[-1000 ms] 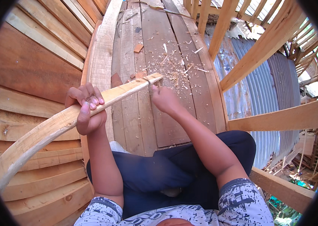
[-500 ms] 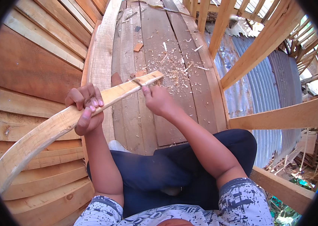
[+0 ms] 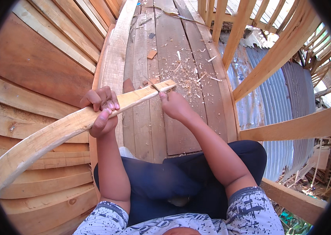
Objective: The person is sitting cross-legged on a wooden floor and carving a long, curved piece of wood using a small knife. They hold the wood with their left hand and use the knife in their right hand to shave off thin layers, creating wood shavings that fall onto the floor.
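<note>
So, the thing that just changed is the thin dark metal blade: it now sits closer to the tip of the long curved strip of pale wood. To me that reads as a back-and-forth scraping pass over a short stretch near the far end, with the rest of the strip left alone for the moment.

Compared with 0.5 s ago, the blade was further in toward the left hand, and the right hand has gone out along the wood with it. The whole view has slid a bit too, but the left hand looks to be on about the same spot on the strip.

Left fingers are clamped on the strip, wrapped over its upper edge with the thumb pressed against the lower side. Right fingers are curled closed around the tool, thumb up near the blade; can't tell what the handle looks like since the fist covers it.

The strip runs slantwise, its wide end off to the left in front of the stacked wooden wall boards, its narrow tip over the brown plank floor, just beside the scattered pale wood shavings. Can't tell if the tip actually touches down.
</note>
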Demonstrator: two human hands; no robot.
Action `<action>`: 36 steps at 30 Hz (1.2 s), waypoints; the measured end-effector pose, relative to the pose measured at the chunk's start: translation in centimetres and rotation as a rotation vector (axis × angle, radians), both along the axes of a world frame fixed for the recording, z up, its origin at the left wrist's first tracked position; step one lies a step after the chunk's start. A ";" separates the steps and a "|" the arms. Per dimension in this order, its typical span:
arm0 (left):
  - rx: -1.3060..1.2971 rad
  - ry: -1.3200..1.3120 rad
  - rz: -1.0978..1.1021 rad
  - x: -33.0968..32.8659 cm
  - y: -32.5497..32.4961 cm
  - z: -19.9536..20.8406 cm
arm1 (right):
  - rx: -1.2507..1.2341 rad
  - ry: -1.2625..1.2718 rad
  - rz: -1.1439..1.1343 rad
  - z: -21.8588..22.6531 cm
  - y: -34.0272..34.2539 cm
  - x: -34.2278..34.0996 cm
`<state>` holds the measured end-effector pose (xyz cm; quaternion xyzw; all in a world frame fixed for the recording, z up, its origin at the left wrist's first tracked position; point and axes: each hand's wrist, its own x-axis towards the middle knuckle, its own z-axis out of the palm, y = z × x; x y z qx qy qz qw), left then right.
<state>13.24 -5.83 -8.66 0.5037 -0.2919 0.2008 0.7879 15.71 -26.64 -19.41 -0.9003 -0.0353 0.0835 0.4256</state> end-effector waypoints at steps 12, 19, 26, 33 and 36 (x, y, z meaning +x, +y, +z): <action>-0.007 0.032 0.038 -0.2 0.3 0.0 | 0.017 0.062 0.000 0.2 0.2 -0.1; 0.020 0.015 0.039 -0.4 0.4 0.0 | 0.106 -0.149 0.127 4.1 2.7 -3.2; 0.008 0.044 0.033 -0.4 0.2 0.2 | 0.091 -0.081 0.039 -1.8 -0.3 -1.1; 0.005 0.028 0.025 0.2 -0.2 0.6 | 0.049 0.002 -0.074 -3.7 -0.3 0.0; 0.001 -0.001 0.016 0.0 0.4 -0.1 | 0.069 -0.047 0.061 -1.7 0.2 -0.3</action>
